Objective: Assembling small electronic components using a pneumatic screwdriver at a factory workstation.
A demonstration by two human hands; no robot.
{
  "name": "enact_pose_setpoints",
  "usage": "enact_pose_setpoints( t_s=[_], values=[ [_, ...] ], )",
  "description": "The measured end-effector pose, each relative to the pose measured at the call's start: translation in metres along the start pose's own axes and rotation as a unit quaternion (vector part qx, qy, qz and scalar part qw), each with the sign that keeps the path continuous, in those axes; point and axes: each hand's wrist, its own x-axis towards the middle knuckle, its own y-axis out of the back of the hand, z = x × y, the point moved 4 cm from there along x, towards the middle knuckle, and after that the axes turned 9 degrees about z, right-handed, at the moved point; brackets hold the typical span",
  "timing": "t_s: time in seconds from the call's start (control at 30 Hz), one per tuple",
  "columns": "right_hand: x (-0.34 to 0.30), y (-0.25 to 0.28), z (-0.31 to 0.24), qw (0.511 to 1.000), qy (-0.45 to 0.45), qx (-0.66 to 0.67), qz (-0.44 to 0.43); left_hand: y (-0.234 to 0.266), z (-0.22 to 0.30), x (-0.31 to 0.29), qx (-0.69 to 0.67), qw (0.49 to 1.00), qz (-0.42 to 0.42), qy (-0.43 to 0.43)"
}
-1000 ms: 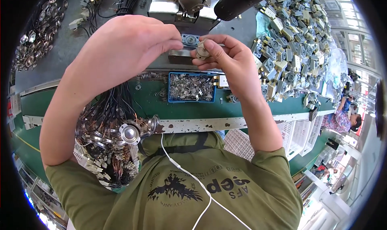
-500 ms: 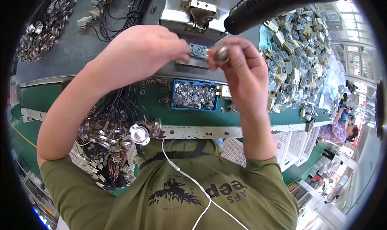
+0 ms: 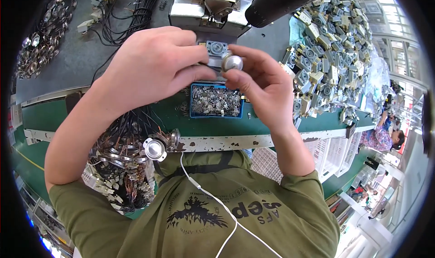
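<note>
My right hand (image 3: pixel 267 83) pinches a round, silver metal cap (image 3: pixel 233 63) between thumb and fingers, in front of the metal press fixture. My left hand (image 3: pixel 167 61) comes in from the left, its thumb and fingers drawn together close to the cap's left edge. Whatever those fingers grip is too small or hidden to name. Just beyond both hands lies a grey block with a round raised centre (image 3: pixel 216 48), on a metal ledge at the fixture (image 3: pixel 210 11). A blue tray (image 3: pixel 216 117) full of small metal clips sits below the hands.
A large heap of grey and cream switch blocks (image 3: pixel 324 54) covers the right side. Metal discs with leads (image 3: pixel 45 36) lie far left, near bundled black wires (image 3: pixel 142 13). More wired discs (image 3: pixel 122 156) hang at the near edge. A black tube (image 3: pixel 281 7) reaches overhead.
Both hands have come closer together, and the metal cap has moved left and turned its shiny face upward. My view has shifted slightly.
</note>
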Motion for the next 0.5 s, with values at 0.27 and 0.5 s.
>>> enact_pose_setpoints(
  t_s=[0.27,0.5],
  values=[
    [0.035,0.0,-0.01,0.956,-0.026,-0.176,-0.234,-0.012,0.004,-0.001,0.094,0.994,-0.01,-0.054],
    [0.013,0.017,-0.002,0.989,-0.014,-0.093,-0.113,-0.006,0.01,0.002,-0.009,1.0,-0.002,0.018]
  ],
)
